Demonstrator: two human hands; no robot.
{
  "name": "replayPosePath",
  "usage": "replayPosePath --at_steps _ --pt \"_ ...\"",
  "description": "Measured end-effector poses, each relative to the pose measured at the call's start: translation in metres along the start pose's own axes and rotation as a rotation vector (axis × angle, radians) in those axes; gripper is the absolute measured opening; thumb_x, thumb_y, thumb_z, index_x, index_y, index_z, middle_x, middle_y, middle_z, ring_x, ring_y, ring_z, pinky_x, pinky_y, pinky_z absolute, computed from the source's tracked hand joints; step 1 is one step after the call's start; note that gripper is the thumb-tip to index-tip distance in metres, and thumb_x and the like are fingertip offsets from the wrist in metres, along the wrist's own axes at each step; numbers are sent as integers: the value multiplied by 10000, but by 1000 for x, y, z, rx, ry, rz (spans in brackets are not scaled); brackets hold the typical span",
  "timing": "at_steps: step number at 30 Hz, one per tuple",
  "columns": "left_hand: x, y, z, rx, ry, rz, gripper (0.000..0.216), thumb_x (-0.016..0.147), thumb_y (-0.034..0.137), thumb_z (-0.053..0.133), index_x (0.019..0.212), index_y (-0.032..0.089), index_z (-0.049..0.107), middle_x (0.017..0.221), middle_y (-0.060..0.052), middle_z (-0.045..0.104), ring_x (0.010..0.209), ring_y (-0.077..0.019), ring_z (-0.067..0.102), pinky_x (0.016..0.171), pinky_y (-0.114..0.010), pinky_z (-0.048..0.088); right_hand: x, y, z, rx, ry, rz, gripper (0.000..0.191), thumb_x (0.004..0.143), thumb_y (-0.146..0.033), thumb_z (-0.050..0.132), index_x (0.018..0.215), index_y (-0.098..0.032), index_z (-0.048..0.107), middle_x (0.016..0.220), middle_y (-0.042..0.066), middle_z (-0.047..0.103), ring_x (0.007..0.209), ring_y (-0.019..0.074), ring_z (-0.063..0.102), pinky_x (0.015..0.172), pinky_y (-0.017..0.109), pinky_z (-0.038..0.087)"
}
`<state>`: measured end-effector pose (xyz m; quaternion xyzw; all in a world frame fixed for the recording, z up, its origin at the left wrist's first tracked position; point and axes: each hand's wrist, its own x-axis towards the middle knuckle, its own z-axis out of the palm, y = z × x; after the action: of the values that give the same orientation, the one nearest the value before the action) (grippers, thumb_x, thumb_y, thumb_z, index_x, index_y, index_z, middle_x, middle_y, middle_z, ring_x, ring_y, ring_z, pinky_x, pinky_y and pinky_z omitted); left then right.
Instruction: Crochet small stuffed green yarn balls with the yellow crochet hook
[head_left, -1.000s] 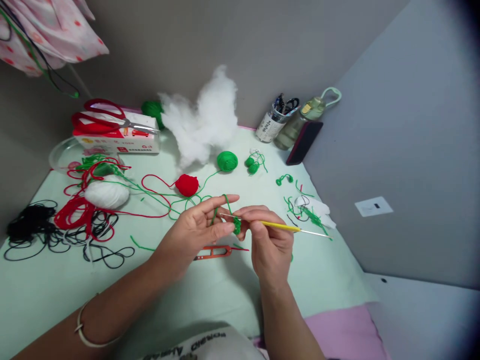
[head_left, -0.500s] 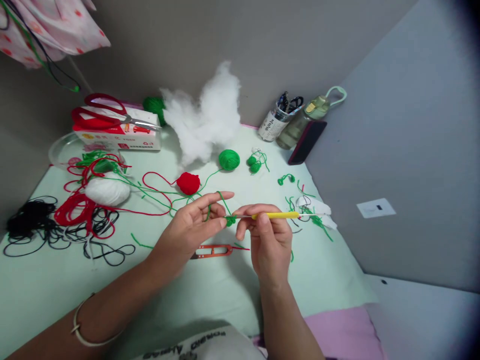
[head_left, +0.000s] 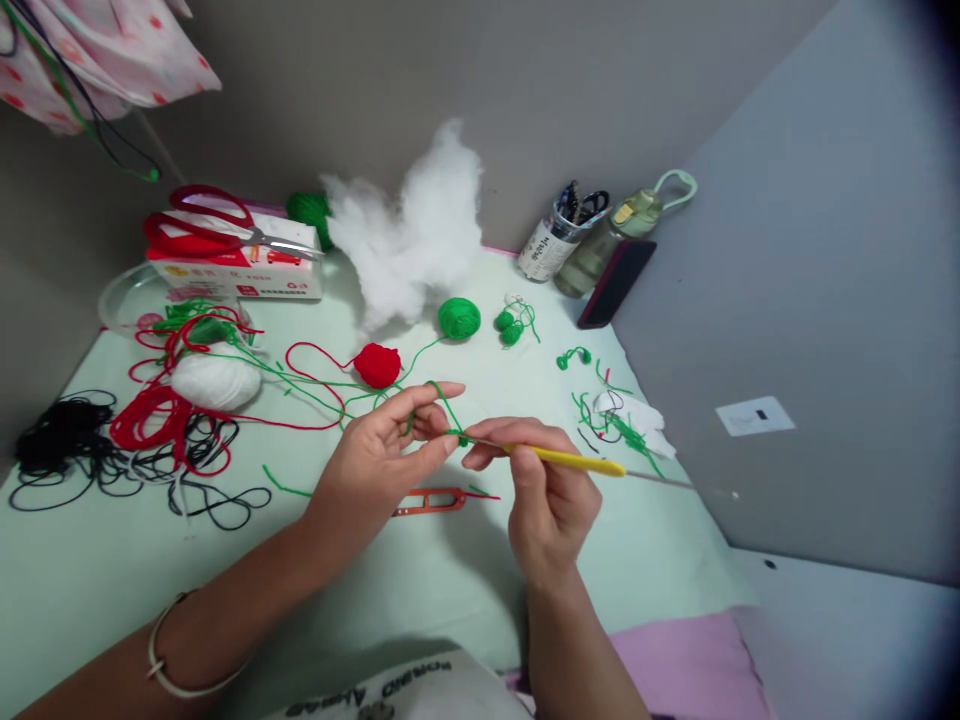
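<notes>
Between the thumb and fingers of my left hand (head_left: 382, 450) is pinched a small piece of green crochet (head_left: 463, 438). Green yarn loops over the raised left index finger and runs down to that piece. My right hand (head_left: 551, 500) grips a crochet hook (head_left: 577, 459) by its yellow handle, its metal tip at the green stitches. The hook's exact hold on the yarn is too small to make out. Beyond the hands lie a green yarn ball (head_left: 459, 319) and a red yarn ball (head_left: 377, 366). Orange thread snips (head_left: 431, 500) lie below my left hand, partly hidden.
White stuffing (head_left: 412, 240) stands at the back, beside a box (head_left: 247, 275) topped with red-handled scissors (head_left: 202, 222). Tangled black yarn (head_left: 60, 435) and a white yarn ball (head_left: 216, 380) lie left. A pen cup (head_left: 547, 250), bottle (head_left: 589, 260) and phone (head_left: 617, 285) stand back right.
My right hand has moved slightly right and down, and the hook has tilted with its back end lower. My left hand keeps its pinch on the green piece.
</notes>
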<state>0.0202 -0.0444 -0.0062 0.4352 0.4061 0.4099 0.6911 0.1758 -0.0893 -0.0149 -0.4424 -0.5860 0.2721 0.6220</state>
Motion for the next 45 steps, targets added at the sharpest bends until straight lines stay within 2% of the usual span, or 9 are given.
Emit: replayPosePath --at_steps 7,14,20,23,31,34,39,42,45 --pt "-2 2 2 106 74 59 383 838 237 756 1217 253 710 851 21 610 841 -141 588 841 -264 496 -5 5 0 -182 -46 -200 348 979 -55 473 1196 -242 671 1008 80 743 952 221 721 749 395 621" --pt "-4 -1 4 98 98 15 460 845 239 753 1294 289 669 878 30 573 663 -93 456 612 -224 404 -6 3 2 -315 -48 -307 303 969 -96 539 1189 -257 670 920 57 754 973 235 745 744 375 623" --pt "-3 1 2 -9 54 -7 466 837 289 775 1291 275 670 852 30 571 625 -87 385 543 -213 332 -4 4 4 -163 10 -156 289 997 -113 486 1121 -267 697 942 55 773 854 223 750 695 398 626" --pt "-3 1 1 11 47 -5 447 840 290 770 1277 290 673 863 31 573 630 -88 404 549 -218 343 -3 5 5 -173 5 -184 296 988 -95 496 1138 -256 694 969 65 769 893 224 745 715 401 623" --pt "-4 2 3 -45 35 -29 533 818 286 795 1327 270 637 840 32 589 612 -82 417 548 -217 348 -7 8 3 -408 -64 -275 354 967 -81 539 1212 -292 685 1008 65 751 955 217 726 748 372 621" --pt "-2 3 3 -208 -60 -150 526 822 316 803 1320 243 651 734 56 526 536 -51 326 491 -194 277 -12 9 3 -622 -67 -339 425 941 -98 612 1283 -341 679 1142 78 716 1027 218 701 773 352 617" --pt "3 5 -2 -375 -120 -249 365 859 269 763 1213 188 728 573 107 302 490 -42 128 453 -197 177 -2 3 4 -239 53 -164 296 977 -106 539 1128 -275 728 934 55 721 805 185 684 670 352 588" --pt "2 4 -2 -312 -98 -188 390 846 283 777 1230 232 728 667 68 443 496 -36 198 452 -208 179 7 1 6 -25 100 -12 215 1001 -184 535 1001 -248 740 863 44 713 722 171 662 601 335 564" --pt "-1 2 0 -226 -100 -155 431 811 317 815 1231 275 730 806 33 546 524 -35 296 457 -203 225 7 3 8 -56 45 -10 191 986 -187 572 1006 -255 749 939 56 750 874 203 700 675 353 593"
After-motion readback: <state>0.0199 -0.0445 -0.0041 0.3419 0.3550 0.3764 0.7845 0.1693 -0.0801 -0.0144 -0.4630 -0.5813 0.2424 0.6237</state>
